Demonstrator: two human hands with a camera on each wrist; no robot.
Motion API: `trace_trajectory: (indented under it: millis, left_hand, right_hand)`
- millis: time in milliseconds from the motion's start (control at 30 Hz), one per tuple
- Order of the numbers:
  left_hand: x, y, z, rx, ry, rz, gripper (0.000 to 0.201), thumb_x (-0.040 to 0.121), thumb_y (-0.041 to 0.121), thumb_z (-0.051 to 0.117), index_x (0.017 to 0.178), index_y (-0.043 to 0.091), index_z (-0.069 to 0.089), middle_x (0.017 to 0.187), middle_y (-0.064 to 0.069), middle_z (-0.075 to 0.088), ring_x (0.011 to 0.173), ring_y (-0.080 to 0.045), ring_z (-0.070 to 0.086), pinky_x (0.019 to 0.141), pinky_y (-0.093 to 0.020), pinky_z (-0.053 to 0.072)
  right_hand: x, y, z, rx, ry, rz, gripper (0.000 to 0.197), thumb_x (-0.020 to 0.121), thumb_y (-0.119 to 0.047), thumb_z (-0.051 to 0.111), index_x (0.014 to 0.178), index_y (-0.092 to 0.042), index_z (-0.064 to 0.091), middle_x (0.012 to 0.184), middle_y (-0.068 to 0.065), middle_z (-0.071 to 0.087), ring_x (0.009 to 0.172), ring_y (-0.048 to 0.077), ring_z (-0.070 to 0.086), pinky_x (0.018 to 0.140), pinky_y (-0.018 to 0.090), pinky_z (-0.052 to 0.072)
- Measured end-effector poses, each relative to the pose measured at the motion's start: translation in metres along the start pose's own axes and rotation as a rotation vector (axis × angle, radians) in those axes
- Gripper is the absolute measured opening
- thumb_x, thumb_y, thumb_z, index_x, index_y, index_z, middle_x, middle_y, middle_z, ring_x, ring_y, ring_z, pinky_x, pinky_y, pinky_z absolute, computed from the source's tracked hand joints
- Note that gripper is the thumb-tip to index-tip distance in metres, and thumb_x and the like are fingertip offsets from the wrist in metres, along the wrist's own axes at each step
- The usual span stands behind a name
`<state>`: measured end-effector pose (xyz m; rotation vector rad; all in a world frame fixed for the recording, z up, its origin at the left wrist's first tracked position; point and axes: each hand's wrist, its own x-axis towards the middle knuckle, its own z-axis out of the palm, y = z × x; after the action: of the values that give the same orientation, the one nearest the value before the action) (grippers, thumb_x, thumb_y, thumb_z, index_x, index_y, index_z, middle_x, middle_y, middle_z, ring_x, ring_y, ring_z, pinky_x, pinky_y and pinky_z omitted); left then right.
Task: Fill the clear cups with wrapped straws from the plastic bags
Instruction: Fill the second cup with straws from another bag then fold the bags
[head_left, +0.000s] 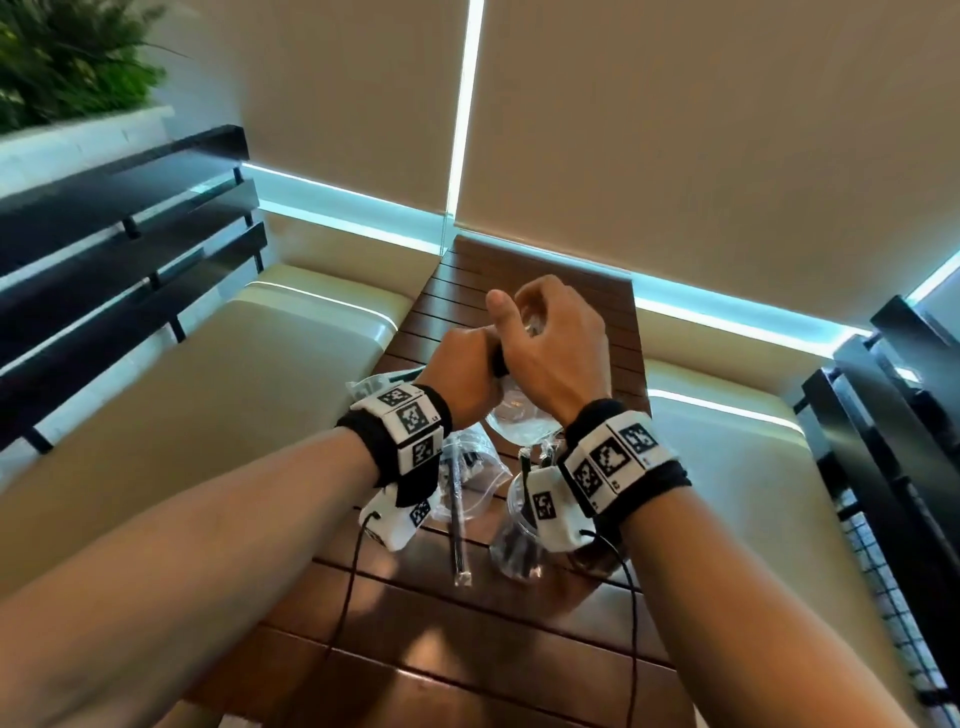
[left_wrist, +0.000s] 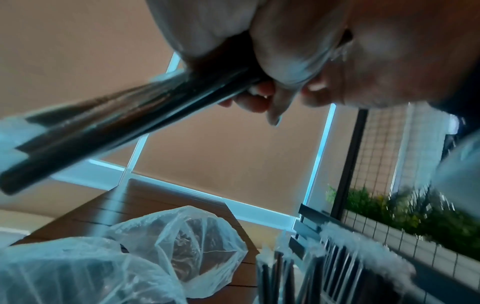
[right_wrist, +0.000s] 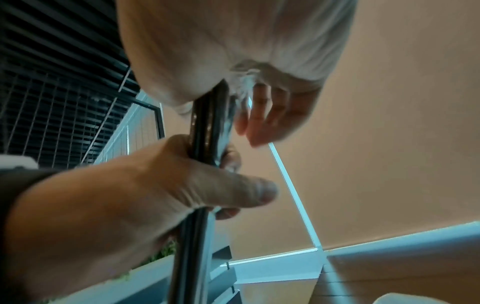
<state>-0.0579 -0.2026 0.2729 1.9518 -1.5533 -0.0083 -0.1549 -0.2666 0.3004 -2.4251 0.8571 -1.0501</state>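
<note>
Two hands: left hand (head_left: 462, 371), right hand (head_left: 550, 348). One bundle of black wrapped straws (left_wrist: 109, 121), number unclear. One loose straw (head_left: 458, 519). Two crumpled plastic bags (left_wrist: 182, 236). One cup (head_left: 519, 530) holding straws. One wooden table (head_left: 467, 649).

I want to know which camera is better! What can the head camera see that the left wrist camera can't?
Only the head view shows both wristbands and a single wrapped straw lying on the table. Only the left wrist view shows crumpled plastic bags from close up and a plant on the right. Both show the left hand holding the straw bundle.
</note>
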Motion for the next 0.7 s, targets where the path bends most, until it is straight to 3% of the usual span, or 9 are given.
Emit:
trace_trajectory:
  millis: [67, 167, 233, 300, 367, 500, 567, 633, 700]
  left_hand:
    - [0.003, 0.003, 0.0, 0.04, 0.005, -0.015, 0.02, 0.088, 0.005, 0.054, 0.07, 0.012, 0.058, 0.063, 0.003, 0.057, 0.053, -0.012, 0.051, 0.053, -0.015, 0.031]
    - [0.005, 0.009, 0.004, -0.05, 0.011, -0.024, 0.004, 0.084, 0.012, 0.06, 0.082, 0.012, 0.064, 0.069, 0.003, 0.063, 0.061, -0.016, 0.057, 0.056, -0.021, 0.033]
    - [0.002, 0.004, 0.007, -0.172, 0.006, -0.055, 0.017, 0.079, 0.028, 0.073, 0.082, 0.016, 0.061, 0.067, 0.01, 0.058, 0.062, -0.013, 0.055, 0.055, -0.023, 0.036]
    - [-0.002, -0.001, 0.013, -0.199, -0.044, -0.109, 0.026, 0.077, 0.036, 0.077, 0.081, 0.015, 0.061, 0.068, 0.009, 0.058, 0.066, -0.015, 0.054, 0.064, -0.028, 0.044]
    - [-0.005, 0.001, 0.021, -0.216, -0.08, -0.145, 0.018, 0.082, 0.029, 0.073, 0.078, 0.016, 0.06, 0.065, 0.009, 0.056, 0.067, -0.017, 0.054, 0.07, -0.03, 0.044]
    - [-0.003, 0.028, 0.031, -0.493, -0.09, -0.184, 0.027, 0.083, 0.002, 0.066, 0.065, 0.019, 0.054, 0.062, 0.005, 0.056, 0.056, -0.005, 0.052, 0.059, -0.02, 0.043]
    - [-0.003, 0.036, 0.035, -0.582, -0.203, -0.135, 0.018, 0.08, 0.01, 0.074, 0.073, 0.014, 0.058, 0.066, 0.005, 0.06, 0.057, -0.002, 0.053, 0.057, -0.014, 0.044]
    - [-0.009, 0.029, 0.044, -0.459, -0.326, -0.063, 0.041, 0.068, 0.032, 0.085, 0.093, 0.014, 0.058, 0.082, 0.004, 0.065, 0.071, -0.01, 0.059, 0.066, -0.025, 0.049]
    - [-0.017, 0.012, 0.057, -0.232, -0.421, -0.023, 0.06, 0.062, 0.037, 0.087, 0.107, 0.019, 0.052, 0.1, 0.004, 0.061, 0.087, -0.014, 0.058, 0.075, -0.031, 0.05]
  right_hand:
    - [-0.004, 0.002, 0.0, 0.024, 0.07, -0.033, 0.034, 0.088, -0.057, 0.056, 0.087, -0.023, 0.058, 0.076, -0.012, 0.059, 0.068, 0.003, 0.056, 0.059, 0.021, 0.047]
    - [-0.007, 0.004, -0.001, 0.1, 0.17, -0.09, 0.023, 0.089, -0.027, 0.064, 0.072, -0.015, 0.055, 0.06, -0.008, 0.053, 0.054, 0.007, 0.049, 0.053, 0.019, 0.044]
    - [-0.004, 0.008, -0.01, 0.13, 0.25, -0.058, 0.022, 0.085, -0.018, 0.065, 0.067, -0.012, 0.053, 0.057, -0.006, 0.05, 0.051, 0.007, 0.043, 0.051, 0.012, 0.038]
    - [-0.002, 0.011, -0.021, 0.166, 0.334, 0.003, 0.024, 0.083, -0.019, 0.069, 0.066, -0.012, 0.054, 0.057, -0.007, 0.05, 0.052, 0.006, 0.044, 0.052, 0.009, 0.036]
    - [-0.005, 0.009, -0.027, 0.245, 0.353, 0.052, 0.028, 0.08, -0.028, 0.077, 0.071, -0.017, 0.054, 0.062, -0.011, 0.051, 0.055, 0.001, 0.046, 0.054, 0.008, 0.037]
    - [-0.018, 0.008, -0.022, 0.451, 0.276, 0.176, 0.03, 0.079, -0.035, 0.08, 0.072, -0.028, 0.052, 0.066, -0.014, 0.055, 0.058, -0.003, 0.051, 0.058, 0.014, 0.044]
    - [-0.021, 0.017, -0.025, 0.35, 0.301, 0.204, 0.033, 0.083, -0.029, 0.074, 0.061, -0.025, 0.05, 0.057, -0.013, 0.054, 0.052, -0.001, 0.05, 0.056, 0.018, 0.043]
    - [-0.024, 0.027, -0.035, 0.278, 0.278, 0.216, 0.032, 0.086, -0.024, 0.069, 0.059, -0.022, 0.051, 0.055, -0.011, 0.053, 0.048, 0.0, 0.049, 0.052, 0.012, 0.039]
    - [-0.028, 0.038, -0.047, 0.237, 0.273, 0.238, 0.033, 0.087, -0.02, 0.067, 0.059, -0.019, 0.05, 0.054, -0.01, 0.05, 0.047, 0.001, 0.046, 0.05, 0.009, 0.036]
